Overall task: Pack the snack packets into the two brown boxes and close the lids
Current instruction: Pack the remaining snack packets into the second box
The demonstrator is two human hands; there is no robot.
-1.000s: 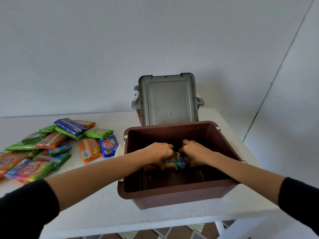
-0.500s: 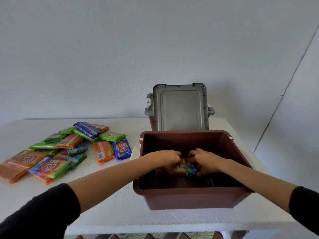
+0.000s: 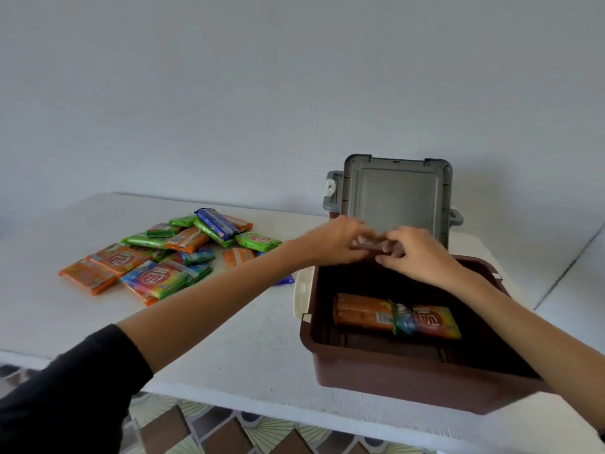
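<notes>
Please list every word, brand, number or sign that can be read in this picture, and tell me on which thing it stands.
Packets in the brown box: a red round logo on the right packet, letters too blurred to read.
Packets on the table: the same red logo on several, for example the rainbow packet; letters not legible.
Grey lid: no text.

honestly not much to read here. the only lettering i can make out is a big red logo with white letters on some of the snack packets: one on the rainbow packet lying in the brown box, one on the rainbow packet at the front of the pile on the table, one on an orange packet next to it. too blurry to spell out. small print on the others is unreadable.
</notes>
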